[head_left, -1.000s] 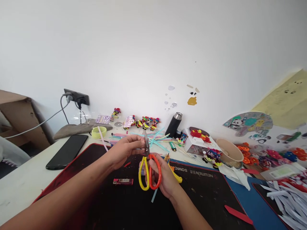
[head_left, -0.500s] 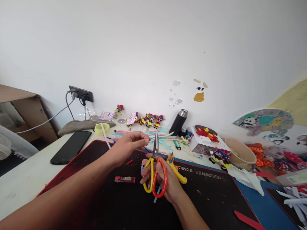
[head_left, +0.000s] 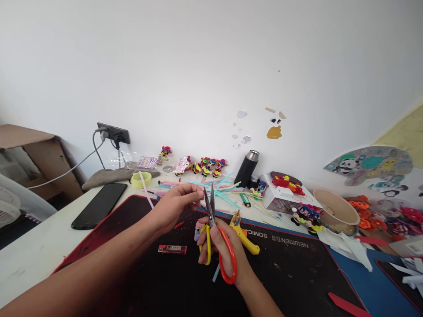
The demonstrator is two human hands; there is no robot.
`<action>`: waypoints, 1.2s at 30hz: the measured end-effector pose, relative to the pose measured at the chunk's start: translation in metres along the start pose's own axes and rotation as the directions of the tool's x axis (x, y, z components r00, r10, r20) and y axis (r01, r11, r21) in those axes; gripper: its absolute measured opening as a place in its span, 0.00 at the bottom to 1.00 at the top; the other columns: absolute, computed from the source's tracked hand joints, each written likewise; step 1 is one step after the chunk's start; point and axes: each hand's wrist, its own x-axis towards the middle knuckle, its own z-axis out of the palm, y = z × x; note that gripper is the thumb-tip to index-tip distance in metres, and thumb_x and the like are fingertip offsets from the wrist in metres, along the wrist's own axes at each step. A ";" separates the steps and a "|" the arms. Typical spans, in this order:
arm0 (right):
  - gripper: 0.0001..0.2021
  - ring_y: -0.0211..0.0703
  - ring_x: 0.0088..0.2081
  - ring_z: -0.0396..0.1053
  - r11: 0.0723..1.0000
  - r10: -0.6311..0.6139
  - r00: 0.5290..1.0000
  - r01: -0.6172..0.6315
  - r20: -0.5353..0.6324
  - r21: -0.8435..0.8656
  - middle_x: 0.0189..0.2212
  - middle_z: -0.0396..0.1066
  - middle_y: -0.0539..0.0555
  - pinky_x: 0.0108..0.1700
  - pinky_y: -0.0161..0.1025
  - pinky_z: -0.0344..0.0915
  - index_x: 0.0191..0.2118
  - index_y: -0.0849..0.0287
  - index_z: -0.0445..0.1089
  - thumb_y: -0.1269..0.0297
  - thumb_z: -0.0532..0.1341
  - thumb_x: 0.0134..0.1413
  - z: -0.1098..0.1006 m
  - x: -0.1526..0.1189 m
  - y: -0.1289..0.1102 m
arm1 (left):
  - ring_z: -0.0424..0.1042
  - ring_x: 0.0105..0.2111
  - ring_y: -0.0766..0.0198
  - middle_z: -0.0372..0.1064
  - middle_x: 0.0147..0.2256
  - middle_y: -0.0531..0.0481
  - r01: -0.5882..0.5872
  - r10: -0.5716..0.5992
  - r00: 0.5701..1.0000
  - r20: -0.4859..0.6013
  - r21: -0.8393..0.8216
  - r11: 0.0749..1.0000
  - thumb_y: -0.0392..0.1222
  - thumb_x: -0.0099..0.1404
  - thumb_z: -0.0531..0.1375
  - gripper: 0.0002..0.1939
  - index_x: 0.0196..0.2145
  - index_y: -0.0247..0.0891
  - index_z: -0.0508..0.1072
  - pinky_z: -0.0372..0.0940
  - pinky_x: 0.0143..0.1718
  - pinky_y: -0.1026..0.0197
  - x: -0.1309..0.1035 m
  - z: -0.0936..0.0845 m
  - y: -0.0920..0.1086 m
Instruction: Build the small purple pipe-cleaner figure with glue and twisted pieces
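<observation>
In my right hand (head_left: 228,246) is a pair of scissors (head_left: 210,210), one handle yellow and one red, its blades pointing up and parted. Close to the blade tips, my left hand (head_left: 180,200) pinches with thumb and forefinger; whatever sits in the pinch is too small to name. Behind the right hand lies a yellow glue gun (head_left: 246,240) with a pale stick reaching out below. A small pastel piece (head_left: 198,230) shows beside the yellow handle. On the black mat (head_left: 148,281), left of the scissors, rests a pink lighter (head_left: 172,249).
Pipe cleaners (head_left: 228,189) lie behind the hands, near a green lighter (head_left: 245,200) and a black thermos (head_left: 246,169). Several small figures (head_left: 209,166) stand along the wall. At left are a phone (head_left: 99,207) and a roll of tape (head_left: 141,180); a bowl (head_left: 333,209) sits right.
The scissors blades have parted from nearly closed, and their handles have spread. The left hand keeps its pinch beside the tips. The view has shifted slightly.
</observation>
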 end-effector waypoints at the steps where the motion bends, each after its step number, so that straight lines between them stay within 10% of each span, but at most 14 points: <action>1: 0.28 0.39 0.19 0.73 1.000 -0.005 1.000 0.005 -0.019 -0.003 0.31 0.73 0.51 0.24 0.36 0.69 0.52 0.59 0.70 0.38 0.62 0.63 0.001 0.000 0.000 | 0.65 0.28 0.67 0.68 0.27 0.53 -0.001 0.001 1.000 0.002 -0.003 1.000 0.51 0.54 0.74 0.17 0.26 0.37 0.75 0.61 0.30 0.65 0.000 0.000 -0.002; 36: 0.26 0.30 0.13 0.64 0.988 -0.006 0.992 -0.014 -0.126 -0.157 0.24 0.65 0.43 0.16 0.27 0.58 0.47 0.60 0.71 0.38 0.61 0.63 0.010 -0.002 0.002 | 0.61 0.19 0.70 0.65 0.19 0.57 0.072 -0.075 0.997 0.005 0.197 0.978 0.56 0.54 0.71 0.21 0.28 0.37 0.71 0.52 0.20 0.67 -0.005 0.005 -0.013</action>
